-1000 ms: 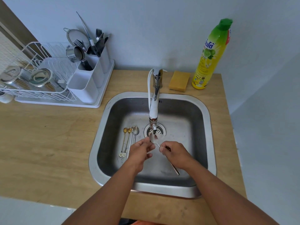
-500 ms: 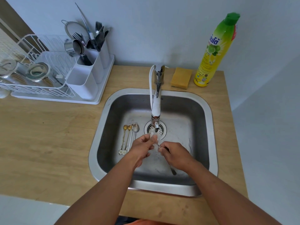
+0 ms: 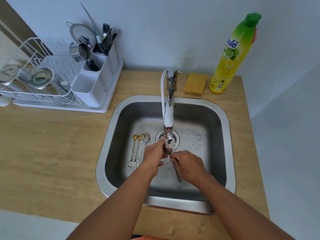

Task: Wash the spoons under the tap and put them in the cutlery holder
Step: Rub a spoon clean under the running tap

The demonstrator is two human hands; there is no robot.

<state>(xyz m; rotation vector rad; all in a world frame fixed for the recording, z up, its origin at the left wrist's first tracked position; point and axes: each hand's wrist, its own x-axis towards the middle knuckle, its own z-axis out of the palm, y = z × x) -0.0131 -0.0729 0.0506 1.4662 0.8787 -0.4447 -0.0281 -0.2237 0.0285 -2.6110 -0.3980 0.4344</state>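
Observation:
Under the tap spout, over the drain, both hands work on one steel spoon. My right hand grips its handle, whose end sticks out below the hand. My left hand pinches the bowl end beneath the spout; the bowl is mostly hidden by fingers. Several more spoons lie side by side on the sink floor at the left, two gold with flower ends, the others silver. The white cutlery holder stands on the drying rack at the back left, with forks and dark utensils in its rear compartments.
A white dish rack with metal lids and a steel cup sits on the wooden counter at the left. Behind the sink are a yellow sponge and a tall dish soap bottle. A wall runs along the back.
The view has shifted slightly. My left hand has moved up closer under the spout along the spoon's bowl; my right hand keeps its hold on the handle.

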